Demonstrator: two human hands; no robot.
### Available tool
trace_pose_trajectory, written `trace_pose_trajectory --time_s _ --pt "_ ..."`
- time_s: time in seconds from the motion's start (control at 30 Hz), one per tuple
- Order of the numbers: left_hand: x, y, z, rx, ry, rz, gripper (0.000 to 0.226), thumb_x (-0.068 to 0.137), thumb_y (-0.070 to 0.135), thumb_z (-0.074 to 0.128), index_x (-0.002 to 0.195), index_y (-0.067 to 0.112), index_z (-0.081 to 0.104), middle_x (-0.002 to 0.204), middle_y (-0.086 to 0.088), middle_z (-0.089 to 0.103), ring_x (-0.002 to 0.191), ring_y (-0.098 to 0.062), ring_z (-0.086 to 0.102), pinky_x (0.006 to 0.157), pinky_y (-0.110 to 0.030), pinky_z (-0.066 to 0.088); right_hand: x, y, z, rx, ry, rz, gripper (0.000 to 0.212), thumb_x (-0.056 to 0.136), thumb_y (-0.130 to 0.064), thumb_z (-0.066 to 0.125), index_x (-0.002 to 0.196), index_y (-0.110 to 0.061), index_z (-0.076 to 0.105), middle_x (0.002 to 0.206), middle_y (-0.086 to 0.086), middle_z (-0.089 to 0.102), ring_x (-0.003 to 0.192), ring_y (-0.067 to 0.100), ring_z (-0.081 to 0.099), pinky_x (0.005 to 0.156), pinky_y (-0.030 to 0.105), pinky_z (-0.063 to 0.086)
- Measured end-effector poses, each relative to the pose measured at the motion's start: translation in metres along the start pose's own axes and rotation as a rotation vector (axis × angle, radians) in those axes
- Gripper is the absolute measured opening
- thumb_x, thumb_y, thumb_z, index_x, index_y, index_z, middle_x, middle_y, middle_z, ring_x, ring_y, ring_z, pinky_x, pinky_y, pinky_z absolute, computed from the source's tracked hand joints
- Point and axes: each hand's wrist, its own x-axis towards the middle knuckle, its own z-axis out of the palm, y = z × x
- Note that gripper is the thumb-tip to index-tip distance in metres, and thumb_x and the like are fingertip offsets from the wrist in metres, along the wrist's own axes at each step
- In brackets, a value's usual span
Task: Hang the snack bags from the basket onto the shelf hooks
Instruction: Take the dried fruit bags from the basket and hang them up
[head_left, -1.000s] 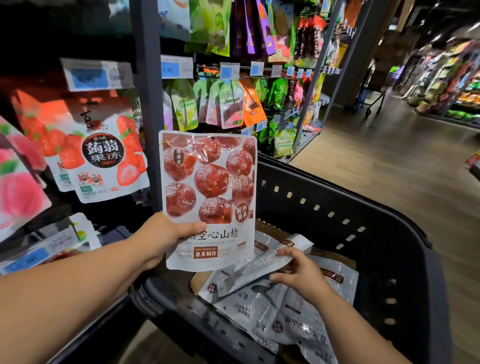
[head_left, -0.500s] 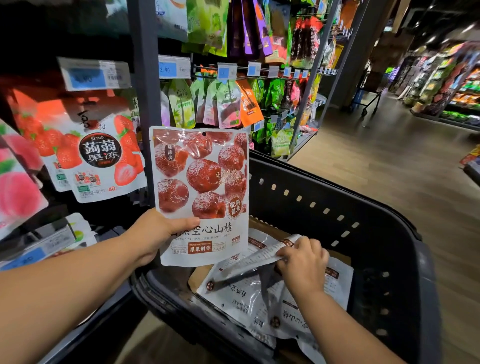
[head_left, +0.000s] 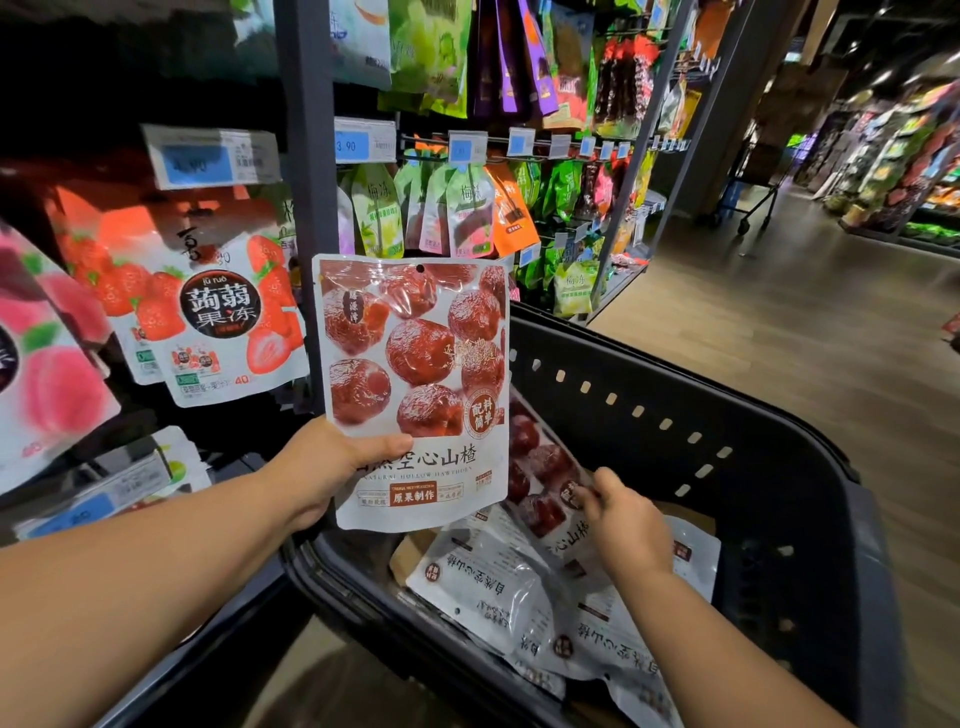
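Note:
My left hand (head_left: 332, 462) grips a white hawthorn snack bag (head_left: 415, 364) by its lower left edge and holds it upright in front of the shelf post. Its round hang hole shows at the top. My right hand (head_left: 623, 519) reaches into the black basket (head_left: 727, 467) and pinches a second hawthorn bag (head_left: 545, 467), tilted up with its printed face showing. Several more white bags (head_left: 483, 587) lie flat in the basket bottom. Shelf hooks (head_left: 519, 140) carry hanging snack bags behind.
A dark shelf post (head_left: 306, 156) stands just left of the held bag. Strawberry jelly bags (head_left: 208, 312) and pink peach bags (head_left: 47, 364) hang at left under price tags (head_left: 208, 156). An aisle with wooden floor (head_left: 779, 338) opens to the right.
My right hand turned one bag over and lifted it, so its red fruit print now faces up. The bag in my left hand stayed upright, nearly in the same place.

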Motion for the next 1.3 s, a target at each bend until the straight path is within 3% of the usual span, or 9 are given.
trace_pose_trajectory --time_s 0.27,0.6,0.77,0.9,1.0,1.13,1.3 --pt "-0.001 -0.002 -0.001 0.012 0.021 -0.004 0.03 0.073 -0.006 0.074 0.099 0.008 0.073 0.098 -0.01 0.076 0.094 -0.028 0.073 0.09 -0.042 0.053 -0.002 -0.003 -0.003 0.34 0.088 0.242 0.037 0.099 -0.041 0.052 0.074 -0.017 0.039 0.062 0.0 0.051 0.054 0.018 0.047 0.049 0.029 0.029" --pt "-0.001 0.0 -0.007 0.026 0.036 -0.005 0.03 0.074 -0.004 0.076 0.103 0.006 0.073 0.102 -0.012 0.076 0.098 -0.031 0.071 0.098 -0.048 0.051 0.001 -0.016 -0.023 0.798 0.261 0.291 0.035 0.099 -0.03 0.058 0.081 -0.002 0.048 0.062 0.006 0.052 0.057 0.018 0.046 0.054 0.033 0.036" --pt "-0.001 0.003 -0.006 0.025 0.046 0.003 0.031 0.074 -0.003 0.076 0.104 0.005 0.072 0.102 -0.011 0.076 0.098 -0.03 0.071 0.099 -0.049 0.05 0.003 -0.025 -0.032 0.884 0.33 0.269 0.031 0.099 -0.028 0.058 0.083 -0.002 0.052 0.068 0.005 0.058 0.061 0.017 0.052 0.057 0.032 0.04" --pt "-0.002 0.005 -0.003 -0.003 0.087 0.012 0.027 0.074 -0.001 0.078 0.101 0.003 0.073 0.099 -0.011 0.076 0.094 -0.03 0.072 0.097 -0.048 0.052 0.014 -0.029 -0.038 0.897 0.378 0.267 0.032 0.099 -0.031 0.058 0.084 -0.002 0.053 0.076 0.017 0.061 0.067 0.023 0.055 0.061 0.036 0.043" --pt "-0.003 0.012 0.003 -0.063 0.121 0.056 0.026 0.078 -0.004 0.074 0.102 0.007 0.072 0.098 -0.007 0.077 0.091 -0.026 0.073 0.092 -0.044 0.054 0.021 -0.034 -0.044 0.926 0.402 0.281 0.027 0.099 -0.029 0.057 0.086 -0.006 0.055 0.079 0.009 0.063 0.071 0.022 0.056 0.063 0.033 0.043" --pt "-0.001 0.028 0.004 -0.115 0.16 0.099 0.033 0.08 -0.004 0.073 0.11 0.007 0.07 0.106 -0.009 0.075 0.096 -0.026 0.072 0.089 -0.042 0.054 0.027 -0.046 -0.053 0.952 0.437 0.285 0.026 0.1 -0.028 0.056 0.08 -0.011 0.05 0.072 0.002 0.054 0.065 0.017 0.049 0.056 0.03 0.036" --pt "-0.006 0.053 0.0 -0.046 0.33 0.124 0.028 0.078 0.003 0.078 0.105 -0.001 0.07 0.098 -0.01 0.075 0.08 -0.02 0.072 0.078 -0.036 0.059 0.036 -0.068 -0.071 1.0 0.499 0.291 0.038 0.1 -0.029 0.055 0.071 -0.013 0.037 0.066 0.002 0.041 0.058 0.018 0.036 0.054 0.035 0.027"
